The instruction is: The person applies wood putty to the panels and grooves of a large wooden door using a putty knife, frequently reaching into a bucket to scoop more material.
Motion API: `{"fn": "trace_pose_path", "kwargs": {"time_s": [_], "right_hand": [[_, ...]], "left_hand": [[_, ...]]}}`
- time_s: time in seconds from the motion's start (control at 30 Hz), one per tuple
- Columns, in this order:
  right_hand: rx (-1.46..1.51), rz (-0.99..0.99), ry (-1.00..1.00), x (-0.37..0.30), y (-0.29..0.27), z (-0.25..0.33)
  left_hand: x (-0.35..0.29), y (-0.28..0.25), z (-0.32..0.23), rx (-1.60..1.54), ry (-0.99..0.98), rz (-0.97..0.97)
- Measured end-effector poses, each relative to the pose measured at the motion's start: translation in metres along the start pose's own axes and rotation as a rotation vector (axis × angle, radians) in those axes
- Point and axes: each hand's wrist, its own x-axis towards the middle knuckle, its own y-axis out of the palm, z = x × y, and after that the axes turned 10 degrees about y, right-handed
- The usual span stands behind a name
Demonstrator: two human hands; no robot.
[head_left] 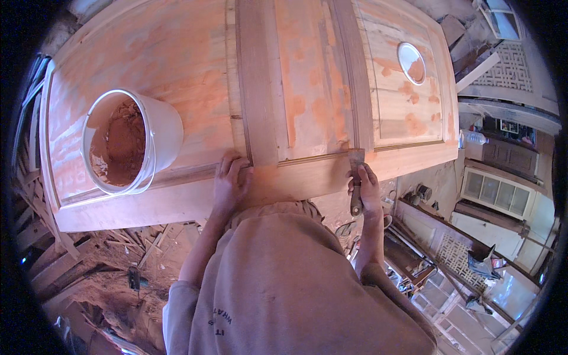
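A large panelled wooden door (307, 183) lies flat in front of me, with orange-brown filler smeared in patches over its panels. My right hand (368, 184) is closed around the handle of a putty knife (356, 156). The knife's blade touches the frame beside the moulding at the near end of the middle panel. On the near frame to the left rests my left hand (232, 180), its fingers slightly bent and apart, with nothing visible in them. Left of that hand, a white bucket (164, 127) holding reddish-brown filler stands on the door.
A round white lid (412, 63) smeared with filler lies on the right panel. Wood scraps (139, 242) litter the floor at left. At right are a glazed cabinet frame (496, 193), a clear plastic bottle (473, 138) and stacked boards and panels.
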Motion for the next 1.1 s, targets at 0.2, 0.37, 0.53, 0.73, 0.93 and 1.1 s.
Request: {"fn": "trace_pose_path", "kwargs": {"time_s": [0.2,0.37,0.53,0.73,0.93,1.1], "right_hand": [[0.136,-0.018,0.016,-0.002,0.008,-0.03],[-0.191,-0.346,-0.055,-0.013,0.02,-0.024],[-0.638,-0.271,-0.301,0.007,0.003,-0.013],[-0.898,-0.297,-0.405,0.023,-0.001,0.002],[-0.828,-0.324,-0.41,0.018,0.011,0.004],[-0.799,-0.322,-0.405,0.026,0.014,0.006]], "left_hand": [[0.006,0.001,0.0,0.028,0.087,0.032],[0.003,0.003,0.002,0.007,0.065,0.058],[0.006,0.004,-0.002,0.002,0.089,0.007],[0.008,0.001,-0.005,0.008,0.053,0.009],[0.003,0.002,0.001,-0.011,0.008,0.024],[0.006,0.001,-0.006,0.021,0.027,0.022]]}}
